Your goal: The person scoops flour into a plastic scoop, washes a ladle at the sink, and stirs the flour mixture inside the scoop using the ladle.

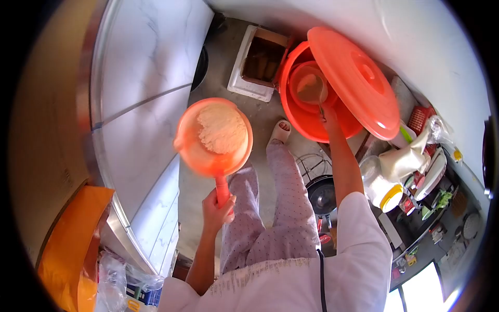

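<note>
My left hand (217, 210) is wrapped around the handle of an orange-red plastic water scoop (183, 122). Inside its bowl lies a heap of pale, flour-like powder (222, 129). My right hand (327, 117) reaches over the rim of a large red bucket (306, 122), fingers closed near a smaller red round vessel (296, 86) inside it. Something pale lies in that vessel. What the right fingers grip is too small and partly hidden to name. A red lid (353, 78) leans tilted over the bucket's right side.
A white foam box (241, 86) with a dark opening stands left of the bucket. White marbled panels (145, 67) rise at left, above an orange bag (73, 244). A black pan (321, 195) is beside my leg; a yellow-lidded jar (382, 190) and clutter fill the right.
</note>
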The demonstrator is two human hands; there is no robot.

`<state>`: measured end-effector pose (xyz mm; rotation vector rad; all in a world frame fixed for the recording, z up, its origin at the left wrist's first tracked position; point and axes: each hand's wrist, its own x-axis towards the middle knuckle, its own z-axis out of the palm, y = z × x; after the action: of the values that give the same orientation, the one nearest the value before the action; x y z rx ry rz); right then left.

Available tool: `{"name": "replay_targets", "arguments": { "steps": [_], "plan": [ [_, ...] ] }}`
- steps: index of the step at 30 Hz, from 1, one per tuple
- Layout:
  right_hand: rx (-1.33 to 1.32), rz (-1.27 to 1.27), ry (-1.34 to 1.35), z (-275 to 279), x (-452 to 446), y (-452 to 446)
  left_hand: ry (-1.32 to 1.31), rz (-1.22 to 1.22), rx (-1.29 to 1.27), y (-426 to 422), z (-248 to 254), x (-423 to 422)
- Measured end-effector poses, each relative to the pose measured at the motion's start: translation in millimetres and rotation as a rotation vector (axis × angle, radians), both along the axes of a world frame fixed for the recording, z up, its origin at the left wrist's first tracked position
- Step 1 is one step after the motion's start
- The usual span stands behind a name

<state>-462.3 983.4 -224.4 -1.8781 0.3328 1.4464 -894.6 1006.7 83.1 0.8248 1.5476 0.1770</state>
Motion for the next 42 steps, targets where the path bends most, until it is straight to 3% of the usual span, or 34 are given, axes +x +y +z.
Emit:
{"name": "replay_targets", "arguments": {
  "steps": [1,5,7,9,11,13,18,20,25,29,31,39,42],
  "plan": [
    [0.149,-0.237,0.108,10.6,2.9,-15.7,-0.011,-0.008,0.012,1.6,5.1,-2.0],
    [0.188,-0.388,0.259,89.1,-9.8,-64.9,0.000,-0.081,0.023,4.8,23.9,-14.8],
    [0.234,-0.313,0.344,142.9,-29.3,-86.8,0.025,-0.115,0.037,4.1,33.9,-28.4],
    [0.262,-0.243,0.316,227.8,-63.8,-88.0,0.079,-0.290,0.242,4.2,42.5,-43.7],
    [0.288,-0.157,0.304,301.2,-98.2,-94.5,0.074,-0.293,0.159,3.8,45.2,-60.5],
    [0.413,-0.071,0.197,358.1,-124.1,-108.6,0.053,-0.301,0.081,0.9,61.4,-75.6],
    [0.596,0.083,-0.052,485.7,-181.5,-122.7,0.074,-0.485,0.390,-4.2,102.8,-92.0],
    [0.612,0.167,-0.206,527.3,-203.6,-122.9,0.053,-0.511,0.358,-3.0,123.9,-95.6],
    [0.604,0.344,-0.560,576.4,-252.2,-120.1,-0.051,-0.557,0.386,-6.7,157.4,-100.1],
    [0.496,0.550,-0.814,584.5,-268.3,-120.5,-0.089,-0.585,0.360,-4.7,180.4,-95.2],
    [0.543,0.690,-1.088,582.5,-275.2,-117.1,-0.097,-0.599,0.386,-6.1,183.3,-95.7],
    [0.501,0.796,-1.158,603.4,-286.7,-108.4,-0.144,-0.667,0.437,-1.4,189.6,-93.3],
    [0.535,0.767,-1.303,606.3,-289.8,-105.6,-0.150,-0.668,0.437,2.8,195.5,-90.8]
  ]
}}
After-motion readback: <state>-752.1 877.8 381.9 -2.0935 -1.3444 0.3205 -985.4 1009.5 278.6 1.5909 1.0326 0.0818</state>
